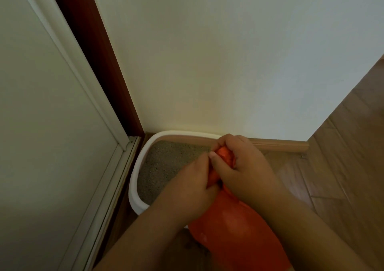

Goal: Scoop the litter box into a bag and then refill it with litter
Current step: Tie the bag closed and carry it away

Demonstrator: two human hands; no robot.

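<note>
Two bare hands meet low in the middle of the view, both closed round the gathered neck of a glossy orange plastic bag (234,229). The left hand (193,183) has its fingers curled about the twisted plastic from its own side, and the right hand (247,166) clutches the bunched top, thumb pressed along the neck. Below the hands the bag swells out full and rounded between the two forearms, its lower end running out of view at the bottom edge.

Just beyond and to the left of the left hand sits a white plastic litter box with rounded corners (135,179), holding a level bed of fine grey-brown litter (164,166). Its near right part is hidden behind the hands and the bag.

The box stands in a corner on a brown wood-plank floor (340,166), which stretches away to the right of the right hand. A plain cream wall (218,62) rises behind the hands, edged at its foot by a light wooden skirting board (280,145). Left of the left hand a dark red-brown door frame (97,58) runs down to the corner, with a pale panelled door (41,125) beside it.
</note>
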